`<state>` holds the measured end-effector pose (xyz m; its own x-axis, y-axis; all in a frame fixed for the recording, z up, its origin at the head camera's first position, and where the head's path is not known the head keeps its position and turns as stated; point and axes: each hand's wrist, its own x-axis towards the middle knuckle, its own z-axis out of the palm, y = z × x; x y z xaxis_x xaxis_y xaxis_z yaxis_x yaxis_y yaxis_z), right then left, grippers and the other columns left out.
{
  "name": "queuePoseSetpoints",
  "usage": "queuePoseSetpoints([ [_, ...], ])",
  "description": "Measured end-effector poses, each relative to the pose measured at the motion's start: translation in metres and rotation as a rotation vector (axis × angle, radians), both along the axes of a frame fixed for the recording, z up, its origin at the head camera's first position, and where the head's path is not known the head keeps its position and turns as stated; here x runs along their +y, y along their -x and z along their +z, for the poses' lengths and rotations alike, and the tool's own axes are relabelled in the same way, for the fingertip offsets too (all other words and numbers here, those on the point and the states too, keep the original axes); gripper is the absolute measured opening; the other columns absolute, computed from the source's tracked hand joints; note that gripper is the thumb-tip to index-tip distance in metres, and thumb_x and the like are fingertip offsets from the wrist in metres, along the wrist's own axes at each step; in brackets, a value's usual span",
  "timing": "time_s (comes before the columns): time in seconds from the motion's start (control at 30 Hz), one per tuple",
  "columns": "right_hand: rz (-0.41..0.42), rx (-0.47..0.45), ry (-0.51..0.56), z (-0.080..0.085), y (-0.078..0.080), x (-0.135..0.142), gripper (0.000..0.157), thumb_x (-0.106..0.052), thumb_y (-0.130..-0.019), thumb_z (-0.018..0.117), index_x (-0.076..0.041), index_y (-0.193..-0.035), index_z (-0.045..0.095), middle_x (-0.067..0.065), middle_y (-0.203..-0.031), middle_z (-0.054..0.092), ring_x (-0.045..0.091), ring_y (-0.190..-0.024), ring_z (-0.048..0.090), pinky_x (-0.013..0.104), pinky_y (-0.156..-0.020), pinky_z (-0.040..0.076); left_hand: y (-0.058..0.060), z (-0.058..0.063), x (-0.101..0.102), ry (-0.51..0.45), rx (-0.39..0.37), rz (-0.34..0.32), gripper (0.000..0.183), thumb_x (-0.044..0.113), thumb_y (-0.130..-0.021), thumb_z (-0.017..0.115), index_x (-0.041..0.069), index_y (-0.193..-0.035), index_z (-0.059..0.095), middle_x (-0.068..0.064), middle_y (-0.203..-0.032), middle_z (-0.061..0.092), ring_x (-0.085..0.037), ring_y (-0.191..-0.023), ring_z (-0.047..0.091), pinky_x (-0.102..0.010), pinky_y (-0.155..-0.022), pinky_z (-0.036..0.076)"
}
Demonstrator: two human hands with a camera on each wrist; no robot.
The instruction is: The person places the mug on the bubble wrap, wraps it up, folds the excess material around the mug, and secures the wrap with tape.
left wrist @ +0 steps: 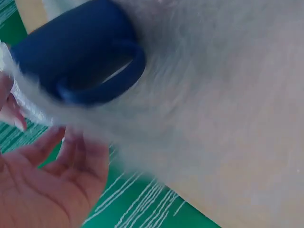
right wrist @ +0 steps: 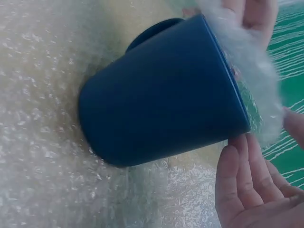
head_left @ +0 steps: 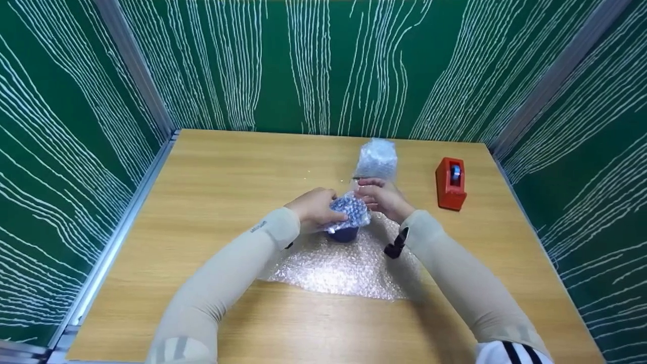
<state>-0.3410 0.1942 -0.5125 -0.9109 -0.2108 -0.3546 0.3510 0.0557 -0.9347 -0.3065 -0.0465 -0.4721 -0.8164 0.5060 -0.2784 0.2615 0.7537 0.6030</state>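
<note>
A dark blue mug (right wrist: pixel 161 99) with a loop handle (left wrist: pixel 107 92) stands on a spread sheet of bubble wrap (head_left: pixel 328 273). Part of the sheet is folded up over the mug's mouth, and this bunched bubble wrap (head_left: pixel 351 208) hides most of the mug in the head view. My left hand (head_left: pixel 316 206) grips the fold from the left, its thumb lying across the top. From the right, my right hand (head_left: pixel 383 199) holds the fold's edge between thumb and fingers. Its fingertips (right wrist: pixel 230 159) are right at the mug's rim in the right wrist view.
Behind my right hand stands a bubble-wrapped bundle (head_left: pixel 378 159). A red tape dispenser (head_left: pixel 450 183) sits toward the right on the wooden table (head_left: pixel 202 242). Green panels (head_left: pixel 275 65) with white lines enclose the back and sides.
</note>
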Motion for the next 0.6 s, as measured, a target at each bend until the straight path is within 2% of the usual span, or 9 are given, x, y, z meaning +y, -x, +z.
queuePoseSetpoints([
  [0.17,0.028,0.046,-0.053,-0.002,-0.007,0.003,0.058,-0.002,-0.097,0.072,0.005,-0.15,0.05,0.003,-0.114,0.065,0.013,-0.091,0.07,0.025,-0.077,0.062,0.015,0.013,-0.005,-0.012,-0.131,-0.029,0.063,0.039,-0.106,0.07,-0.002,-0.152,0.055,-0.02,-0.146,0.065,-0.033,-0.12,0.07,-0.044,-0.099,0.063],
  [0.3,0.02,0.055,-0.089,-0.004,-0.011,0.005,0.047,0.002,-0.095,0.074,0.001,-0.138,0.058,0.004,-0.109,0.065,0.013,-0.088,0.069,0.025,-0.076,0.063,0.026,0.013,-0.008,-0.018,-0.214,-0.024,0.057,0.033,-0.108,0.066,0.0,-0.153,0.053,-0.021,-0.152,0.06,-0.033,-0.114,0.074,-0.039,-0.09,0.067],
  [0.47,0.018,0.068,-0.109,-0.008,-0.015,0.005,0.043,0.003,-0.095,0.075,0.001,-0.135,0.06,0.001,-0.1,0.068,0.012,-0.087,0.07,0.026,-0.075,0.064,0.035,0.011,-0.007,-0.02,-0.271,-0.032,0.059,0.038,-0.106,0.071,0.003,-0.152,0.057,-0.018,-0.151,0.063,-0.034,-0.111,0.075,-0.039,-0.088,0.067],
  [0.53,0.021,0.079,-0.108,-0.008,-0.016,0.005,0.044,0.005,-0.095,0.074,0.003,-0.136,0.06,0.0,-0.1,0.068,0.011,-0.088,0.069,0.026,-0.075,0.064,0.037,0.011,-0.006,-0.025,-0.296,-0.034,0.061,0.04,-0.104,0.073,0.005,-0.152,0.057,-0.018,-0.151,0.062,-0.035,-0.115,0.073,-0.04,-0.089,0.068],
  [0.6,0.024,0.093,-0.111,-0.008,-0.018,0.004,0.045,0.006,-0.094,0.074,0.004,-0.137,0.06,0.0,-0.1,0.069,0.011,-0.089,0.07,0.026,-0.075,0.065,0.039,0.012,-0.005,-0.035,-0.352,-0.028,0.061,0.038,-0.104,0.073,0.006,-0.153,0.056,-0.018,-0.154,0.06,-0.038,-0.123,0.07,-0.041,-0.092,0.067],
])
